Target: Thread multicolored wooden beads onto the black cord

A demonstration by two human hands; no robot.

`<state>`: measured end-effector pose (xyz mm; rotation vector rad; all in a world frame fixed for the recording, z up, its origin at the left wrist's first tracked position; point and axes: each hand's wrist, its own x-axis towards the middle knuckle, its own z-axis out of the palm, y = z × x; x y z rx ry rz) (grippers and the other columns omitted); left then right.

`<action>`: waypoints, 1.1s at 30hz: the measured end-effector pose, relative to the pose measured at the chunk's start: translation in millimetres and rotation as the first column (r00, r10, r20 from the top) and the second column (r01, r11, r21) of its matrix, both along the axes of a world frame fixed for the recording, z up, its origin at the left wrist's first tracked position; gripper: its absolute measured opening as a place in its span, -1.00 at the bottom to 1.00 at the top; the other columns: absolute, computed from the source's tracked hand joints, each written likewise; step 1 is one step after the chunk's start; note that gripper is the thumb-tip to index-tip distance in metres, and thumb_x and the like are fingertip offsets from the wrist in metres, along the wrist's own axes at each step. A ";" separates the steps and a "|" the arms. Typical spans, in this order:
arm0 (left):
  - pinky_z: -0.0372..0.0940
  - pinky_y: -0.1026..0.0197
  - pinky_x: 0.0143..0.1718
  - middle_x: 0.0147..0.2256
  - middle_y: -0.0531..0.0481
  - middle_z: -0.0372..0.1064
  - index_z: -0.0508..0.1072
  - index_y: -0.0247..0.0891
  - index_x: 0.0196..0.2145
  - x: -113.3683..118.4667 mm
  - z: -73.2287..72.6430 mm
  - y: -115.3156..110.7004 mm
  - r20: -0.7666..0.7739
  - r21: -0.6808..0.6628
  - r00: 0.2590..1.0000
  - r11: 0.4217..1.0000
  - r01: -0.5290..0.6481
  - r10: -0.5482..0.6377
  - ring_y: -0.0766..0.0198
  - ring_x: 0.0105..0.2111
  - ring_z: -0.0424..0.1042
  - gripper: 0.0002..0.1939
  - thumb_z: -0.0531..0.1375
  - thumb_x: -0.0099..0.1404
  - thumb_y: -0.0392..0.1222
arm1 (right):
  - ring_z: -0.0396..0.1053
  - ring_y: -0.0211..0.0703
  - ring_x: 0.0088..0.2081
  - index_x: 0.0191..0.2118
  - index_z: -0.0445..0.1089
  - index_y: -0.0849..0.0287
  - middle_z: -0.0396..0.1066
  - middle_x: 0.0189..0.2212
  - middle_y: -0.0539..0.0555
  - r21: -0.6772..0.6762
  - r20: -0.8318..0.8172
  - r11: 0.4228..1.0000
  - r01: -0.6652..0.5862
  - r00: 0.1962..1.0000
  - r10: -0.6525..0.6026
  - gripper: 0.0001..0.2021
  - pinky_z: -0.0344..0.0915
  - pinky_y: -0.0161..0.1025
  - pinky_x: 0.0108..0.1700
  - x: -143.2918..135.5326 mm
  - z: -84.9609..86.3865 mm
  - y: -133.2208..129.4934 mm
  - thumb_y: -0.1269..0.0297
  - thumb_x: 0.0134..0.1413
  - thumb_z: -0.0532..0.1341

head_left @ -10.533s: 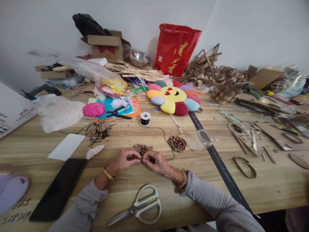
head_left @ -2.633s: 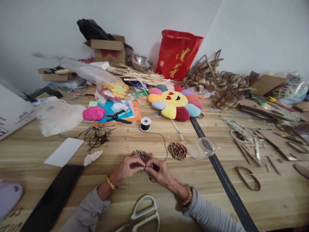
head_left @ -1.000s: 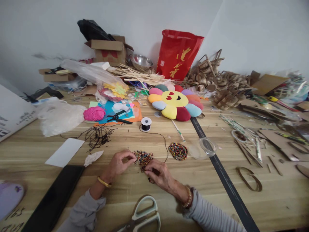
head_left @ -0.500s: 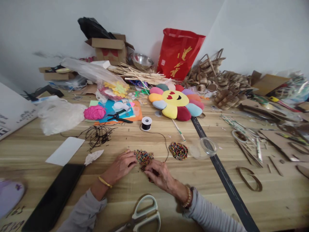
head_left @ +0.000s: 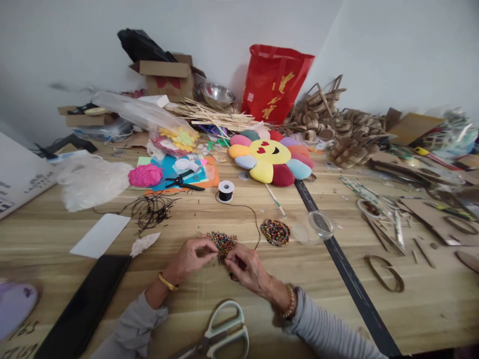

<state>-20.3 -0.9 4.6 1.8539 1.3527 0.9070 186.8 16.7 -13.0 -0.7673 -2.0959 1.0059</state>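
A loose heap of small multicoloured beads (head_left: 223, 241) lies on the wooden table between my hands. My left hand (head_left: 191, 255) hovers at the heap's near left side, thumb and forefinger pinched; whatever is between the tips is too small to make out. At the heap's right edge, my right hand (head_left: 249, 269) is closed in a pinch on thin black cord (head_left: 257, 222), which runs from a white spool (head_left: 225, 191) and passes behind the hand. A few dark beads (head_left: 232, 276) show just under its fingers. Strung beads (head_left: 275, 233) lie coiled to the right.
White-handled scissors (head_left: 226, 331) lie near the front edge. Black cut cords (head_left: 153, 212), pliers (head_left: 181, 182) and pink yarn (head_left: 145, 175) are at left. A flower cushion (head_left: 271, 157) sits behind the spool. A clear round container (head_left: 321, 224) stands at right.
My left hand has lifted from the beads' left side, and its fingers have come together in a pinch closer to my right hand. The right hand stays nearly in place.
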 end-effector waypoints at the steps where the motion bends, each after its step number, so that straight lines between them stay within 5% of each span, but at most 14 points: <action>1: 0.33 0.25 -0.29 -0.44 -0.04 0.52 0.51 -0.30 -0.45 0.4 0.9 -0.2 0.036 -0.025 0.999 1.000 0.002 -0.001 0.25 -0.40 0.46 -0.93 0.21 0.13 -0.30 | 0.24 -0.26 -0.46 -0.41 0.33 0.20 0.30 -0.52 0.02 -0.004 -0.001 1.000 0.004 1.000 -0.004 -0.83 0.18 -0.34 -0.41 -0.1 0.1 -0.1 0.29 0.18 0.10; 33: 0.33 0.22 -0.25 -0.41 -0.09 0.53 0.55 -0.33 -0.41 -1.7 -0.4 -0.6 0.121 -0.097 0.991 0.992 0.075 -0.063 0.22 -0.36 0.47 -0.92 0.24 0.14 -0.29 | 0.21 -0.30 -0.52 -0.43 0.31 0.21 0.27 -0.55 0.00 -0.037 -0.008 0.999 0.018 1.000 -0.018 -0.87 0.14 -0.37 -0.45 1.1 1.8 -0.7 0.36 0.13 0.11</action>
